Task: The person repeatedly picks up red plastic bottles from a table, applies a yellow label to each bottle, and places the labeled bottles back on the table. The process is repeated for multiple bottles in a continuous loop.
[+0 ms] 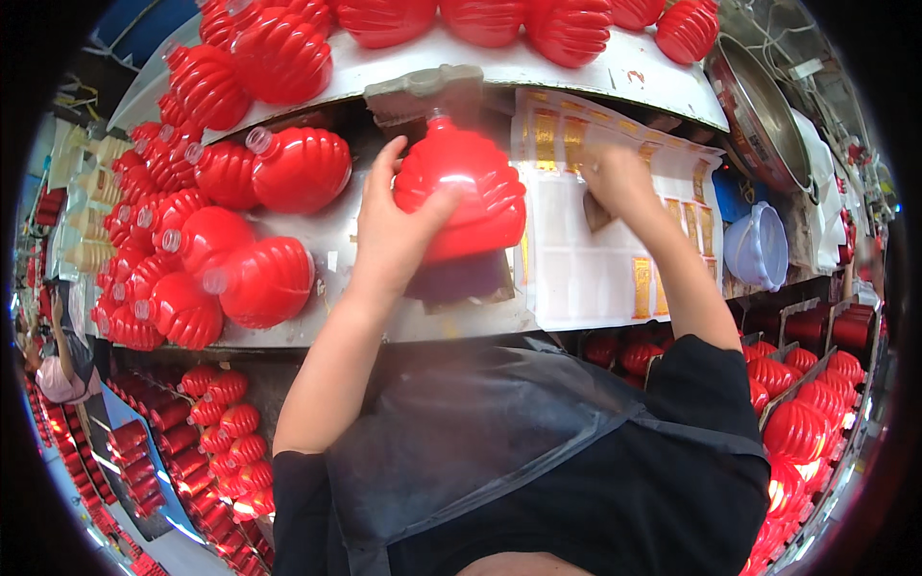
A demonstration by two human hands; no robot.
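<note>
A glossy red plastic bottle point(459, 197) with ribbed sides and a clear neck stands upright at the middle of the bench. My left hand point(399, 216) grips its left side, the thumb across the front and the fingers along the far edge. To the right lies a white backing sheet point(567, 288) with gold labels in rows and several bare spaces. Over that sheet my right hand point(619, 178) is closed, slightly blurred. A brownish-gold label point(597, 212) shows beneath its fingers; the fingertips are partly hidden. Under the bottle is a dark pad point(461, 280).
Red bottles point(267, 280) crowd the bench's left side, and more line the white raised shelf point(663, 82) at the back. At right are a pale blue bucket point(757, 248) and a large metal basin point(768, 106). Stacked red bottles point(802, 427) stand below. Another person point(65, 365) is far left.
</note>
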